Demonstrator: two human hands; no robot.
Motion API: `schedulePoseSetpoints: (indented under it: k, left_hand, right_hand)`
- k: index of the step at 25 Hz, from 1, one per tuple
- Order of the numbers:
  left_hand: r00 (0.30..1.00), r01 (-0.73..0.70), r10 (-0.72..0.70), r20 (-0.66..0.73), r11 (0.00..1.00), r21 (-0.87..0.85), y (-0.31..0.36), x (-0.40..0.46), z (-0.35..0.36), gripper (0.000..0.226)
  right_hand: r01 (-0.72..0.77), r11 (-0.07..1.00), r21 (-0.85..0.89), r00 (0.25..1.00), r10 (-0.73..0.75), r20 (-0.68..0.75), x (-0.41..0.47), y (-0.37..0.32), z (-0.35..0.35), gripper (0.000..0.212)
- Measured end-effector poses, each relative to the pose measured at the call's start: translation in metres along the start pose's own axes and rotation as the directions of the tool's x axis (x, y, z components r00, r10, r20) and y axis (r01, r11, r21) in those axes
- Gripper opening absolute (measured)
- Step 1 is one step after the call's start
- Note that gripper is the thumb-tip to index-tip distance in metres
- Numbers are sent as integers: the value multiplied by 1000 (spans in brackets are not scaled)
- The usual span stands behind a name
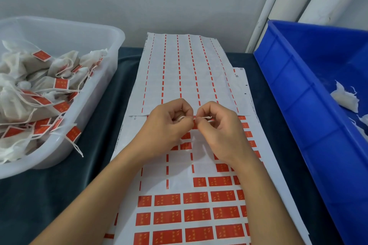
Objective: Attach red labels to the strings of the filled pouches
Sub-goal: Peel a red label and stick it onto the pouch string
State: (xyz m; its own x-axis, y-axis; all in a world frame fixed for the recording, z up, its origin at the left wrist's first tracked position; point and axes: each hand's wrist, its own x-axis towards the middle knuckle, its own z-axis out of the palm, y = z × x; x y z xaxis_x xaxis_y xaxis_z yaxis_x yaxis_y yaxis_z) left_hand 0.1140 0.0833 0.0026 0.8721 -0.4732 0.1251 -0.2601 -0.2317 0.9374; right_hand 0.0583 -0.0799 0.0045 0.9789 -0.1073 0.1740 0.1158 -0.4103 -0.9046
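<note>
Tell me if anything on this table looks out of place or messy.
One labelled string hangs over the rim of the clear bin on the left, its red label outside the bin. The spent label sheet lies slightly askew over the sheet below. Otherwise nothing stands out; both hands, left hand and right hand, pinch a string.

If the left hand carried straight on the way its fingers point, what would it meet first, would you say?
Most likely the right hand: the left hand points toward it, their fingertips almost meeting on the string and a red label.
</note>
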Motion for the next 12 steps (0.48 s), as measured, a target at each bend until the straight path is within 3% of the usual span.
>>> schedulePoseSetpoints:
  k: [7,12]
  left_hand:
    - [999,27,-26,-42,999,21,-3,1,1,17]
    - [998,15,-1,-66,977,214,3,-2,-11,15]
  right_hand:
    - [7,1000,30,999,-6,-37,1,3,0,8]
    - [-6,1000,23,996,8,-87,2,9,0,13]
